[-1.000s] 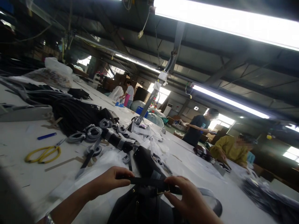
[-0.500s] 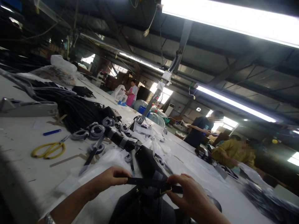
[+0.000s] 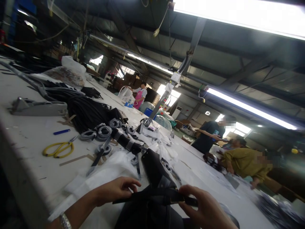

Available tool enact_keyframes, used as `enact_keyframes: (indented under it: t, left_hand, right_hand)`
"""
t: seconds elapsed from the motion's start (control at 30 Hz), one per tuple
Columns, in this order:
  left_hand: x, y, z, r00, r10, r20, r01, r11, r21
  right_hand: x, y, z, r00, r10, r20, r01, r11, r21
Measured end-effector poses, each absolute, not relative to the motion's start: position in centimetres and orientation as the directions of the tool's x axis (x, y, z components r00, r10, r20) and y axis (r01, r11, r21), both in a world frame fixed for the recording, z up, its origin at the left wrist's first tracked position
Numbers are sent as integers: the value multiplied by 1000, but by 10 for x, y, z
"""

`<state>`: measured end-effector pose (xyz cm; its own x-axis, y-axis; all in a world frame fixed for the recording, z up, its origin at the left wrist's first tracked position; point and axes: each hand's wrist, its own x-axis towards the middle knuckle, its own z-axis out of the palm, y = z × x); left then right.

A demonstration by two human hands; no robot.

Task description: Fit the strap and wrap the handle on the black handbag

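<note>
In the head view, my right hand (image 3: 202, 203) pinches a black strap (image 3: 152, 193) at its buckle (image 3: 175, 201). The strap runs left across the top of a black bag (image 3: 145, 214). My left hand (image 3: 116, 190) is just above the strap's free end, thumb and fingers apart; whether it touches the strap I cannot make out. Beyond my hands lies a dark flat leather-like piece (image 3: 154, 167) with clear film on its near end. Crumpled white plastic (image 3: 111, 168) spreads beside my left hand.
Yellow-handled scissors (image 3: 58, 149) and a blue cutter-like tool (image 3: 62, 131) lie at left on the white table (image 3: 30, 140). Rolled grey straps (image 3: 104, 132), a bundle of black straps (image 3: 83, 111) and a grey metal tool (image 3: 39, 107) sit farther back. Several people work beyond the table.
My left thumb and fingers have parted from their pinch on the strap, whose left end now dips lower. My right hand keeps the buckle end. The view has shifted slightly.
</note>
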<state>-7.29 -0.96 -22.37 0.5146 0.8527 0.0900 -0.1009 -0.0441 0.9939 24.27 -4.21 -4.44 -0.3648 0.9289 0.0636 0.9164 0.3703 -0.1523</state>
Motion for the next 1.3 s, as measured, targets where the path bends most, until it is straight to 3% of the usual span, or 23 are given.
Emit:
enact_keyframes:
  t: [0.37, 0.83, 1.3]
  left_hand:
    - [-47, -13, -185, 458, 860, 227, -162, -170, 972]
    - [-54, -14, -188, 473, 879, 60, -20, -57, 998]
    - [-70, -13, -170, 484, 871, 82, 45, -118, 992]
  right_hand:
    - [236, -47, -41, -368, 926, 84, 918, 377, -128]
    - [235, -46, -42, -411, 904, 117, 891, 425, -157]
    - [231, -51, -38, -423, 892, 162, 880, 447, -162]
